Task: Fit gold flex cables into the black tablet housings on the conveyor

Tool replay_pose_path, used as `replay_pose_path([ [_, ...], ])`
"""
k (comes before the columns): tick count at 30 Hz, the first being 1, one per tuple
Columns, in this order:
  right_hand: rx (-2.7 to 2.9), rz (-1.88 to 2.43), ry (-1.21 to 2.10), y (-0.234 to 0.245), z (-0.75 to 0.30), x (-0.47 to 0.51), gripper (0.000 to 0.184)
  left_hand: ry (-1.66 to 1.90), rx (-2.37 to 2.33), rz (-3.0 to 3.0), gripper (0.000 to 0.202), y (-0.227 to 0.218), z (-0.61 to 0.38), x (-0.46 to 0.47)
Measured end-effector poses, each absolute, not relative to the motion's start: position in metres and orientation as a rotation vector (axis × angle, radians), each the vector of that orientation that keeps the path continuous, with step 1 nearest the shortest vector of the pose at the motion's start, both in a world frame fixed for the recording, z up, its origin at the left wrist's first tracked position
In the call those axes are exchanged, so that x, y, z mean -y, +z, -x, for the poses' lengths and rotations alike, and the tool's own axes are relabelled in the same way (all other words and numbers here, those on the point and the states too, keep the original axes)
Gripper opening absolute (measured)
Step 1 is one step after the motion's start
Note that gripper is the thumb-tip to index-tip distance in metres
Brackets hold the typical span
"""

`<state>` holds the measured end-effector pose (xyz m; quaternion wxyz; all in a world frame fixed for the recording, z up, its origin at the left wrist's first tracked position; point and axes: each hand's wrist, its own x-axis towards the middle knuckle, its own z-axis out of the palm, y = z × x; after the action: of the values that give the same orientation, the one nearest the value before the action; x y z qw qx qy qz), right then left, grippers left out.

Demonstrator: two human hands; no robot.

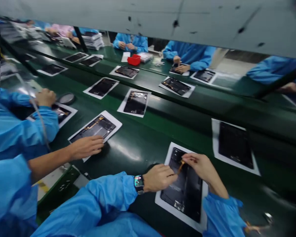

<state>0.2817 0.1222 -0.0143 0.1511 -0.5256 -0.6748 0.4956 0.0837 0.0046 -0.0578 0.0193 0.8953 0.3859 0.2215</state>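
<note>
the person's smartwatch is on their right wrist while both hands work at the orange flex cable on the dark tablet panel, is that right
Not quite: the smartwatch is on the left wrist, not the right, as the head view shows. The rest stands: the left hand and right hand are both at the orange flex cable on the dark tablet panel.

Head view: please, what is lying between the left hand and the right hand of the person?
An orange ribbon cable lies between the left hand and the right hand, on top of a dark tablet. This shows in the head view.
</note>
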Motion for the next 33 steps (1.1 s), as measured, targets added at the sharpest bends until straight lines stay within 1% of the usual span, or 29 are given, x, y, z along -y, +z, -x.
replay_pose_path([
  [6,2.212,1.548,1.157,-0.025,-0.265,-0.133,0.019,0.726,-1.251,-2.758,0.019,-0.057,-0.079,-0.008],
  [12,2.272,1.569,1.048,-0.035,-0.253,-0.152,0.014,0.642,-1.360,-2.719,0.019,-0.063,-0.080,-0.024],
  [19,2.292,1.604,1.132,-0.034,-0.255,-0.168,0.011,0.657,-1.343,-2.734,0.019,-0.066,-0.085,-0.026],
  [26,2.336,1.630,1.170,-0.032,-0.254,-0.176,0.018,0.631,-1.351,-2.710,0.022,-0.067,-0.083,-0.027],
  [28,2.373,1.713,1.062,-0.028,-0.253,-0.174,0.021,0.624,-1.346,-2.712,0.022,-0.068,-0.083,-0.027],
  [31,2.482,1.857,0.796,-0.021,-0.249,-0.167,0.024,0.640,-1.347,-2.698,0.021,-0.069,-0.083,-0.026],
  [33,2.561,1.894,0.695,-0.017,-0.246,-0.161,0.023,0.660,-1.350,-2.680,0.020,-0.069,-0.082,-0.026],
])
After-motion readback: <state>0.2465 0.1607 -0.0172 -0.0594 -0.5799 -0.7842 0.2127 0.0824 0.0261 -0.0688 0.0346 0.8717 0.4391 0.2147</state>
